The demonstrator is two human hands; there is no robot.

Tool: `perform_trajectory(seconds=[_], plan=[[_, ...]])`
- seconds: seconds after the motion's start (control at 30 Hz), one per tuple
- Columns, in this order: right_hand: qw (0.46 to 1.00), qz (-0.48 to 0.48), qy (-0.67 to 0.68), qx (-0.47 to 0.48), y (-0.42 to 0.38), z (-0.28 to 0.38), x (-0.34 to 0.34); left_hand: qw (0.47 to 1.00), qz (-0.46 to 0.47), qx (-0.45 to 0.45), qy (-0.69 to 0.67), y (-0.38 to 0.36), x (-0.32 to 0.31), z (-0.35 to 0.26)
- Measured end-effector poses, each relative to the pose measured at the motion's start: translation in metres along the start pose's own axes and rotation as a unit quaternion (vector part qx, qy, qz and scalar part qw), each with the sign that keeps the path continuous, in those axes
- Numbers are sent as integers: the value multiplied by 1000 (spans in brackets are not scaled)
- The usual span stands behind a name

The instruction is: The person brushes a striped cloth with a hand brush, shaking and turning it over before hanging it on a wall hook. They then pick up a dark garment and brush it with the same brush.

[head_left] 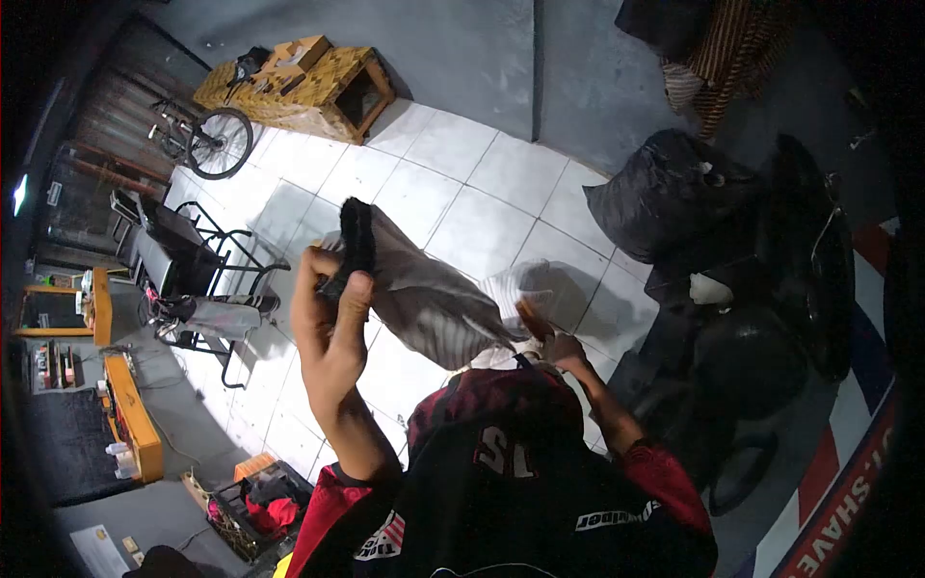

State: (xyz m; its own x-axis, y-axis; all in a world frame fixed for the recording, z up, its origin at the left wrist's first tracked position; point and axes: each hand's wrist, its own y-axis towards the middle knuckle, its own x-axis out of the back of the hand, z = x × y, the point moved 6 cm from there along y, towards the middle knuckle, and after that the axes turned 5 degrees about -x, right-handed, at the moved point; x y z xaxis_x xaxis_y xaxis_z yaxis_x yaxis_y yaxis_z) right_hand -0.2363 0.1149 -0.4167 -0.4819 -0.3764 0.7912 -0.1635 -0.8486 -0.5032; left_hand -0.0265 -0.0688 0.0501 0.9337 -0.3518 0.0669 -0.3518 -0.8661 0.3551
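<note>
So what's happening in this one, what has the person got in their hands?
The person is holding up a grey garment over a white tiled floor. The left hand is raised and shut on its dark end, and the right hand grips the lower end near a white cloth. A black bag sits to the right, and a wicker cabinet stands against the far wall.

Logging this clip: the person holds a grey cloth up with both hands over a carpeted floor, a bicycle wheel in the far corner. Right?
Not quite: the head view shows white tiles, not carpet. The left hand and right hand do hold the grey cloth, and the bicycle wheel is there.
</note>
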Motion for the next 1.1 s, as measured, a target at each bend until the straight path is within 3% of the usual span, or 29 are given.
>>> perform_trajectory(seconds=[0.07, 0.1, 0.17, 0.2, 0.27, 0.3, 0.4, 0.47, 0.5, 0.53, 0.57, 0.63, 0.7, 0.73, 0.8, 0.87, 0.9, 0.93, 0.97, 1.0, 1.03, 1.07, 1.1], plan=[[987, -78, 129, -50, -4, 14, 45, 998, -1, 54, 35, 1, -7, 7], [961, -138, 227, -73, -12, 35, 85, 997, 6, 64, 47, -1, -14, 6], [884, -138, 443, -55, -42, 92, 163, 997, 32, 49, 47, 0, -27, 3], [863, -204, 460, 43, -63, 124, 196, 996, 38, 50, 58, -1, -30, 2], [844, -401, 294, 202, -101, 177, 248, 999, 6, 41, 13, -1, -31, 2], [834, -416, 266, 246, -113, 192, 256, 999, -10, 36, -9, 0, -32, 2], [880, -224, 353, 226, -93, 203, 223, 994, -63, -68, -65, 7, -30, -12], [881, -187, 393, 187, -58, 183, 180, 985, -87, -87, -118, 9, -21, -19], [882, -62, 454, 107, -38, 158, 151, 977, -129, -121, -116, 13, -14, -20], [937, -136, 274, 171, -27, 126, 115, 971, -151, -129, -132, 16, -9, -24], [949, -204, 83, 225, -25, 93, 70, 965, -172, -135, -148, 19, -2, -27], [992, -49, 16, 113, -16, 33, 8, 966, -156, -106, -175, 20, 7, -23], [997, 38, -44, 50, -17, 10, -7, 972, -168, -55, -155, 20, 4, -27], [998, 43, -42, 26, -16, 6, -6, 973, -139, -53, -178, 19, 7, -19], [997, -64, 52, -5, -6, 13, 18, 975, -111, -36, -187, 18, 2, -3], [948, -214, 238, 1, -24, 55, 106, 981, -82, -35, -173, 19, -12, -2], [910, -241, 334, 43, -32, 79, 140, 980, -62, -9, -190, 17, -13, 5], [897, -212, 387, 2, -49, 109, 185, 981, -54, -2, -187, 16, -20, 2], [817, -111, 566, 18, -70, 139, 217, 982, -45, 4, -183, 17, -27, -2], [696, -6, 717, 34, -82, 163, 230, 979, -45, 1, -198, 17, -30, -3], [803, -183, 532, 198, -94, 182, 259, 976, -44, -4, -214, 17, -33, -4], [810, -420, 308, 271, -117, 198, 281, 972, -44, -9, -229, 18, -35, -6], [743, -585, 132, 296, -143, 216, 294, 970, -45, -9, -239, 18, -39, -10]])
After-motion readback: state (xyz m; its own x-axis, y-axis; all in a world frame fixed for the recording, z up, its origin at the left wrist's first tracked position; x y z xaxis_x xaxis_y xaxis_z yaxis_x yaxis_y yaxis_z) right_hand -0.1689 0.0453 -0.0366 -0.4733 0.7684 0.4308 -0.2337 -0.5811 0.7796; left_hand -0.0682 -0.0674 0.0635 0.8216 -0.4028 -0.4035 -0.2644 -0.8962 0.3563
